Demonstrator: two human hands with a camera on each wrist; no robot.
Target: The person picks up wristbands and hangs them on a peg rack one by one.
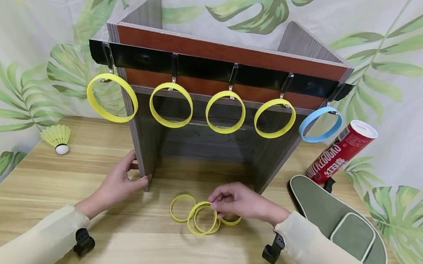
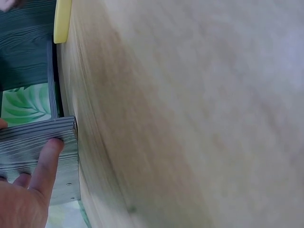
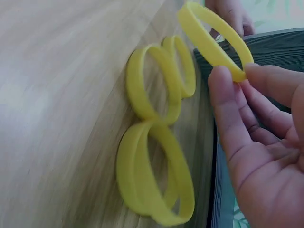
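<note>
1. And behind it all, a pale backdrop (image 1: 18, 29) covered in big green leaves (image 1: 258, 11), filling the width!
2. Down below, a light wooden tabletop (image 1: 120, 245), its grain running in streaks, its far edge meeting that leafy print.
3. Light now: soft shadows across the wood, a whitish sheen (image 3: 19, 104) washing one patch.

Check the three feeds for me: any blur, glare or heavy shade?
Head view: fairly crisp, but dark inside the wooden stand; left wrist view: the table looks soft, with pale glare toward the right; right wrist view: loose yellow rings slightly blurred, pale glare at left.
</note>
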